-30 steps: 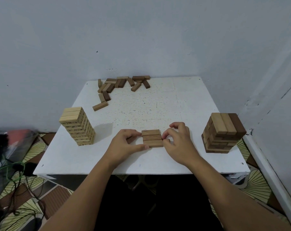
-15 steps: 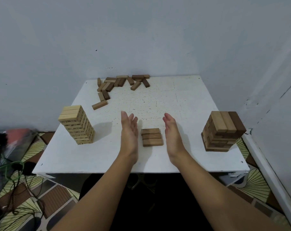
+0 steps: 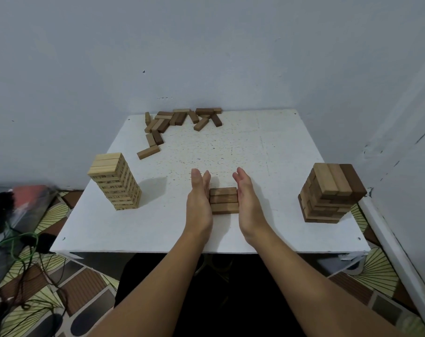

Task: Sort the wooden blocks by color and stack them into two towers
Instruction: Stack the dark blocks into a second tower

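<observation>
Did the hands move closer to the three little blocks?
Yes. The left hand and right hand closed inward against the row of three blocks, which stayed put on the table.

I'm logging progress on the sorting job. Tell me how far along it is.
Done: a pale tower stands at the table's left, a darker tower at the right. In hand: the left hand and right hand, fingers straight, flank a row of three brown blocks, apparently squaring it. Left: a loose pile of blocks at the far edge is unsorted.

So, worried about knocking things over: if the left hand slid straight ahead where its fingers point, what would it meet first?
Probably bare table first; the left hand points roughly at the loose blocks by the wall, though depth is unclear.
</observation>
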A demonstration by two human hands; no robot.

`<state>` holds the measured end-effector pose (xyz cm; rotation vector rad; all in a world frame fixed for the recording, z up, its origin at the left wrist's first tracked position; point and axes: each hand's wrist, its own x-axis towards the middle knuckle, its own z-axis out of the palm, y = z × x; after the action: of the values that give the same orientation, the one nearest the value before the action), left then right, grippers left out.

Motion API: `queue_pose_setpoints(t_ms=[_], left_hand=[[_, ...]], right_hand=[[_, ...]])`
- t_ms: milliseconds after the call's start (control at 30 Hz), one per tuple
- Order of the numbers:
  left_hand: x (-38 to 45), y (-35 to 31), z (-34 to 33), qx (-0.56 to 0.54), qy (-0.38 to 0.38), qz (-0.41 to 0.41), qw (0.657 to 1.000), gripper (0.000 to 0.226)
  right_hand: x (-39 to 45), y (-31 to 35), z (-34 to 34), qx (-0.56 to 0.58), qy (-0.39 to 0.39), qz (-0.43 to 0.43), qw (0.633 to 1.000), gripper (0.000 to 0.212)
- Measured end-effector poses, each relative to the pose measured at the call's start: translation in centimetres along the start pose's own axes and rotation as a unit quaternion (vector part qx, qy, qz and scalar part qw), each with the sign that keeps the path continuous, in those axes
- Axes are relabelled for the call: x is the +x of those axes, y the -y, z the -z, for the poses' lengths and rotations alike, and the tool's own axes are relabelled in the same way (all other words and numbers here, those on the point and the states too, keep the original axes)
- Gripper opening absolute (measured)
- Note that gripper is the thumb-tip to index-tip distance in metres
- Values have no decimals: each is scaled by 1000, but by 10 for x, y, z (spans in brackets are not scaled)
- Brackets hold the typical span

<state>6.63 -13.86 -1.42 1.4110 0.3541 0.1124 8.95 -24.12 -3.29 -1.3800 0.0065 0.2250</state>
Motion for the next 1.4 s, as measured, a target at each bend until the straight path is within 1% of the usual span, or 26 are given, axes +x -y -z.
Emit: queue_pose_setpoints(t_ms=[67,100,133,167,200,233,267,333,367,400,433,467,533,667,767,967,1133,1233,1400], left_hand=[[1,-1,2,12,4,3,1000,109],[1,-3,4,29,5,-1,1000,97],[2,-5,10,66,4,-19,998,80],[4,-8,19,121,9,-43,992,66],[8,-13,29,183,25,-57,981,63],[13,-18,39,242,58,-57,967,72],[17,-23,52,296,102,-40,949,84],[26,-32,70,395,182,4,901,100],[30,-34,76,433,205,17,878,104],[34,-35,78,458,215,24,862,106],[36,-36,78,472,218,28,854,106],[39,-35,77,479,217,29,850,105],[42,-33,73,486,213,19,847,97],[44,-26,73,491,198,-15,848,79],[44,-23,75,484,200,-28,851,72],[47,-31,77,461,189,-58,865,74],[43,-65,77,451,164,-108,871,78],[39,-89,72,452,156,-142,867,78],[32,-117,54,434,155,-174,870,71]], right_hand=[[-1,3,1,-15,7,5,1000,55],[-1,5,4,-35,9,12,999,60],[-2,10,8,-70,11,23,997,62],[-3,16,14,-117,10,38,992,59],[-3,22,22,-173,14,51,983,55],[-2,29,30,-236,31,54,970,54],[-1,36,39,-297,63,45,952,56],[4,49,53,-408,149,4,901,71],[6,52,57,-455,182,-12,872,80],[8,56,60,-488,202,-20,849,87],[10,57,61,-506,209,-23,837,91],[12,58,62,-511,210,-25,833,93],[15,57,62,-516,209,-24,830,91],[18,52,61,-535,199,-9,821,79],[19,51,60,-538,195,0,820,73],[19,60,54,-530,178,51,828,68],[18,90,44,-527,162,113,827,69],[16,111,41,-535,146,148,819,69],[4,148,49,-560,113,187,800,69]])
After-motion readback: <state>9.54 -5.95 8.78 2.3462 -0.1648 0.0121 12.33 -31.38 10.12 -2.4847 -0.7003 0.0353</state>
